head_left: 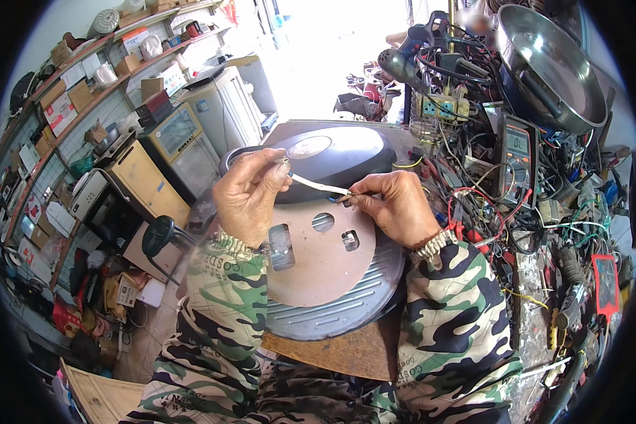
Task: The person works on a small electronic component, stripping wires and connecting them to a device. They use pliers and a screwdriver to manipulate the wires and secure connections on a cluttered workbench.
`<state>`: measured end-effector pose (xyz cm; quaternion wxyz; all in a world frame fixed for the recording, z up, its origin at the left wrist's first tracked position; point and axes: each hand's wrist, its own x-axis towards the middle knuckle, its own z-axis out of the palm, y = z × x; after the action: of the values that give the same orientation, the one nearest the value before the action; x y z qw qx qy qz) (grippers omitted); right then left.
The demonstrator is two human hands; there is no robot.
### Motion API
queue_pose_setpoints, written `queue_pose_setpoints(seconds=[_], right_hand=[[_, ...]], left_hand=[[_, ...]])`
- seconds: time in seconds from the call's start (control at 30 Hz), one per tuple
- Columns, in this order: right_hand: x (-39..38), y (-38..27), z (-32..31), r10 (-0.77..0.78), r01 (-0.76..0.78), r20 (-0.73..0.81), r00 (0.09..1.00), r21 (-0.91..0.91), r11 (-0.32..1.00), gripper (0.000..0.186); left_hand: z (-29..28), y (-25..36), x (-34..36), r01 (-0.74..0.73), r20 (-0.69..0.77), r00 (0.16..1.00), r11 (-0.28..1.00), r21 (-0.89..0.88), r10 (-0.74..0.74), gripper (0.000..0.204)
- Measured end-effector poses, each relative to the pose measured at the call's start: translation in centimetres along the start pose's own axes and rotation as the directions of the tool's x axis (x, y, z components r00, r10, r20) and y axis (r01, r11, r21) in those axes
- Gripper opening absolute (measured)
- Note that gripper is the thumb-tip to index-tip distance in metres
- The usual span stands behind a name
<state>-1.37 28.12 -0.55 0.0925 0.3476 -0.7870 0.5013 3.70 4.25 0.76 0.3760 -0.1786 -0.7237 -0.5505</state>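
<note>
A short white sleeved cable (319,186) stretches between my two hands. The fingertips of my left hand (249,189) pinch its left end. My right hand (397,205) closes on the other end, where thin blue and brown wires poke out by the fingertips. Beneath lies an opened round appliance. Its flat brown disc (311,247) has a round hole and squarish cutouts, and a grey ribbed plate (346,318) shows around the disc's front edge. The dark rounded lid (360,152), with an oval label, stands behind it, just beyond my hands.
The appliance rests on a wooden bench (360,353). On the right are a multimeter (517,145) with red leads, tangled wires and tools, and a large steel pan (551,71). Crowded shelves (99,78) and old cabinets (152,169) line the left, with a dark stool (159,237) nearer.
</note>
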Motion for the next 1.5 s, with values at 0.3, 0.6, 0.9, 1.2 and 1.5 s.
queue_pose_setpoints(seconds=[0.3, 0.6, 0.9, 1.2, 1.5], right_hand=[[-0.5, 0.4, -9.3, 0.163, -0.107, -0.285, 0.944, 0.203, 0.973, 0.021], [-2.5, -1.1, -14.9, 0.195, -0.073, -0.558, 0.806, 0.233, 0.97, 0.021], [-3.8, -1.8, -17.9, 0.15, -0.141, -0.712, 0.686, 0.072, 0.987, 0.025], [-5.3, -7.9, -17.4, 0.002, -0.099, -0.776, 0.631, -0.078, 0.992, 0.024], [-9.4, -1.1, -16.1, 0.301, -0.577, -0.494, 0.816, -0.661, 0.48, 0.046]], left_hand=[[0.3, -0.1, 0.3, 0.216, 0.087, 0.975, 0.963, -0.164, -0.204, 0.027], [-1.4, -0.7, 0.9, 0.307, 0.182, 0.949, 0.619, -0.723, -0.258, 0.024], [-1.0, -0.5, 0.7, 0.417, 0.191, 0.904, 0.693, -0.588, -0.382, 0.024], [-0.6, 0.0, 0.5, 0.432, 0.174, 0.9, 0.762, -0.482, -0.399, 0.022], [1.1, 0.4, 0.2, 0.397, 0.252, 0.915, 0.823, -0.407, -0.316, 0.028]])
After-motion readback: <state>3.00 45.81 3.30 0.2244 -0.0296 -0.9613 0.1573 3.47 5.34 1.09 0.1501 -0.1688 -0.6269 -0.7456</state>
